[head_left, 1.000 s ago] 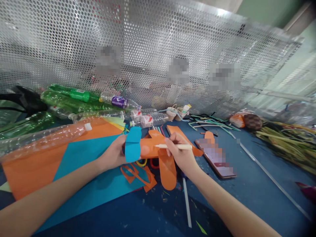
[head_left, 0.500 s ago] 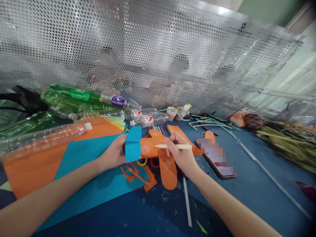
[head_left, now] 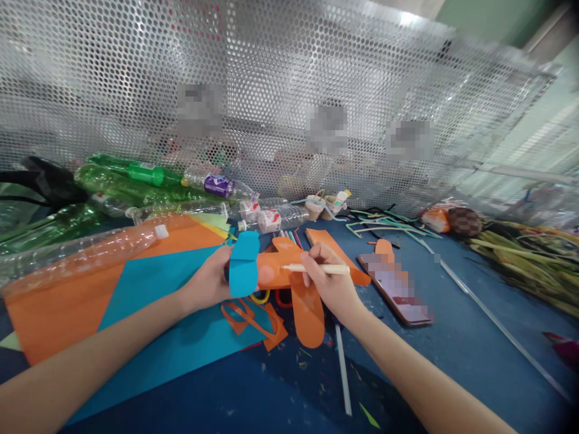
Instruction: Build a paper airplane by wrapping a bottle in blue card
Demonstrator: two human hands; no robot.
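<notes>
left hand (head_left: pixel 208 282): fingers wrapped round orange paper plane (head_left: pixel 289 277) behind its blue strip (head_left: pixel 243 264) | right hand (head_left: pixel 331 283): fingers pinching pencil (head_left: pixel 316 269), tip on plane | desk (head_left: pixel 452 337) below

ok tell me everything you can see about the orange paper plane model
The orange paper plane model looks like craft paper: a tube-like body, rounded wings, one hanging toward the blue table, and a turquoise strip at its front. The left hand holds it up near the strip; the right hand puts a cream pencil to its body.
</notes>
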